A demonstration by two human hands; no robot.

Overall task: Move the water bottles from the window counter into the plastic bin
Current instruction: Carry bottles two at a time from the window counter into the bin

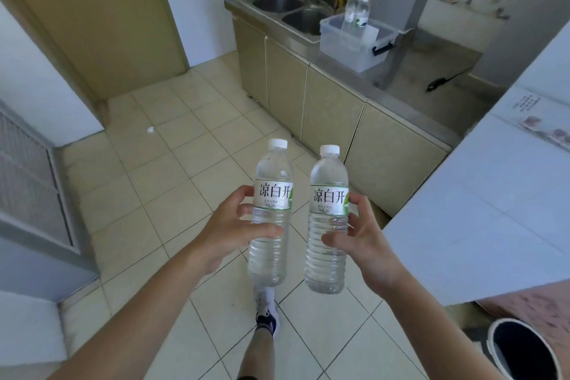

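My left hand (pixel 229 230) grips a clear water bottle (pixel 271 213) with a white cap and a green-white label, held upright over the tiled floor. My right hand (pixel 361 236) grips a second, like bottle (pixel 328 222) just to its right, also upright. Far ahead on the steel counter stands the clear plastic bin (pixel 342 45) with blue latches. Two more bottles (pixel 356 14) stand upright inside it.
A double sink (pixel 293 11) with a tall tap sits left of the bin. Cabinet doors (pixel 330 105) run below the counter. A white surface (pixel 493 200) juts in from the right. A door (pixel 101 9) stands at the far left. A black cable (pixel 444 80) lies on the counter.
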